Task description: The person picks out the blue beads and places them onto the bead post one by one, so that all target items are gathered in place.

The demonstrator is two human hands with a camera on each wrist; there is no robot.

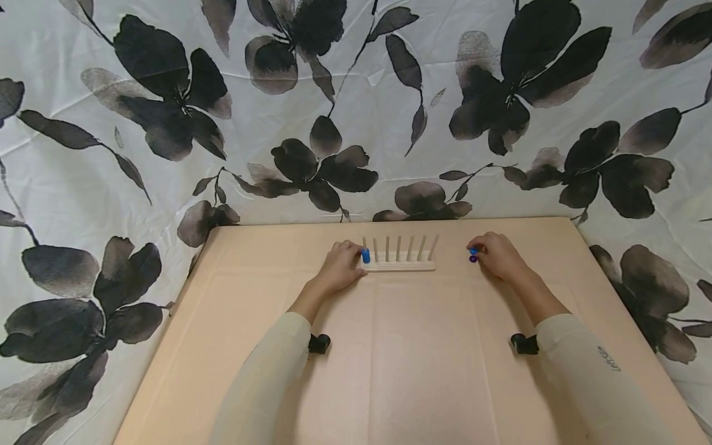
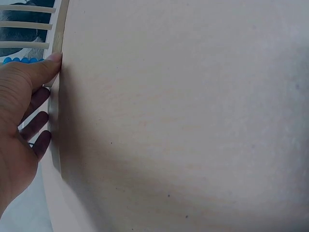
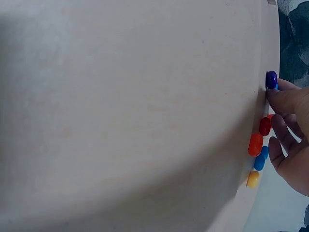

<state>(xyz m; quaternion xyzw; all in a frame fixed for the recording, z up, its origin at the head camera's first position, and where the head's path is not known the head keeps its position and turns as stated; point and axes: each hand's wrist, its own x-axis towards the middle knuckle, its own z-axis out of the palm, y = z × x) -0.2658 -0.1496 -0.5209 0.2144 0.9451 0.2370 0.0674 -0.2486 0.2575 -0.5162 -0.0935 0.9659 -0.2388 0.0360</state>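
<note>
A pale wooden peg rack (image 1: 399, 267) with a row of upright pegs stands near the table's far edge. Blue beads (image 1: 365, 256) are stacked on its leftmost peg. My left hand (image 1: 339, 267) grips that end of the rack, thumb against the front of the base, as the left wrist view also shows. Off to the right of the rack, my right hand (image 1: 500, 256) pinches a blue bead (image 1: 473, 251) between thumb and fingertips. A dark purple bead (image 3: 271, 79) sits right beside it at the thumb tip, partly covering the blue one in the right wrist view.
Under and beside my right hand lie a dark red bead (image 3: 265, 126), an orange-red bead (image 3: 255, 144), blue beads (image 3: 259, 162) and a yellow bead (image 3: 253, 179). The table (image 1: 423, 371) ends just behind the rack, where a flower-patterned cloth (image 1: 389, 123) hangs.
</note>
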